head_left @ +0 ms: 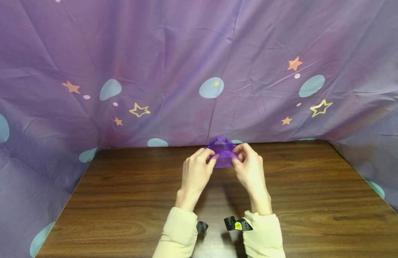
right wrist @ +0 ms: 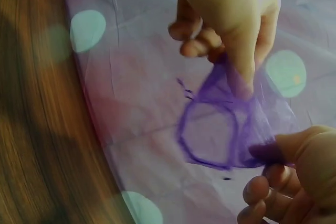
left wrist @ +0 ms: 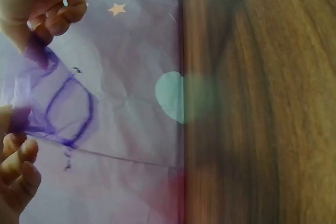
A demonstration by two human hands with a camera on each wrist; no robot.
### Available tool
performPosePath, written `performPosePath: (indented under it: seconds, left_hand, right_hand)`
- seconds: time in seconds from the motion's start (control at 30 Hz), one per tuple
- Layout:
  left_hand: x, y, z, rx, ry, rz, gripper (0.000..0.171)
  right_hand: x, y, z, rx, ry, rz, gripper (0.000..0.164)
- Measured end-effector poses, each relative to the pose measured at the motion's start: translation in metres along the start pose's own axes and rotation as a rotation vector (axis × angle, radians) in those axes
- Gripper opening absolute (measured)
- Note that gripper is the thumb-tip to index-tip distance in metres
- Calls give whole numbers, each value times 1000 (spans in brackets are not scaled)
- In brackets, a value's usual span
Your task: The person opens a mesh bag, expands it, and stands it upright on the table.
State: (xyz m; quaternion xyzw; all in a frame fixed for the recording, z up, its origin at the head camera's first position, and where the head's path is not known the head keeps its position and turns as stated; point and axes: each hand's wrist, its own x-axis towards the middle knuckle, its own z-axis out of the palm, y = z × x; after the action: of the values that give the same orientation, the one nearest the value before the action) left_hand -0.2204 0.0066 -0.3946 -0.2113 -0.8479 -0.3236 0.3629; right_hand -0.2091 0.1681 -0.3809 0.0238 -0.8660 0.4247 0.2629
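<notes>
A small sheer purple drawstring bag (head_left: 223,160) is stretched between both hands above the far part of the table. On its left side, my left hand (head_left: 195,172) pinches the fabric between thumb and fingers. My right hand (head_left: 253,171) pinches the opposite side the same way. In the right wrist view, the thumbs lie behind the purple mesh (right wrist: 265,127), which shows through as a tint over them. A darker gathered band forms a loop across the bag, and short cord ends stick out at both sides.
The brown wood-grain table (head_left: 137,193) runs back to a purple cloth (head_left: 173,71) printed with stars and blue ovals. This cloth hangs behind the table and along both sides. Black wrist camera mounts (head_left: 238,224) sit at the cream sleeves (head_left: 178,233).
</notes>
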Motion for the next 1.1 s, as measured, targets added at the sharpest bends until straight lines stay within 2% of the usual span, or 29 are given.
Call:
performPosePath:
  seconds: [0.1, 0.2, 0.47, 0.57, 0.7, 0.83, 1.1]
  left_hand:
    - [0, 2, -1, 18, -57, 11, 15]
    - [0, 3, -2, 38, -76, 17, 19]
    - [1, 3, -1, 69, 17, -21, 18]
    - [1, 3, -1, 80, 23, -45, 17]
    - [1, 5, -1, 75, -47, -59, 10]
    - [0, 6, 0, 77, -124, -45, 17]
    - [-2, 5, 3, 60, -97, 17, 10]
  right_hand:
    - [1, 4, -3, -10, -20, -3, 9]
    - [1, 4, -2, -11, -33, -1, 7]
    - [0, 0, -1, -15, -51, 17, 7]
    - [0, 1, -2, -29, -74, 26, 11]
    - [0, 2, -2, -36, -90, 12, 17]
    - [0, 2, -3, -38, -90, -14, 21]
    - [0, 3, -2, -62, -186, -49, 26]
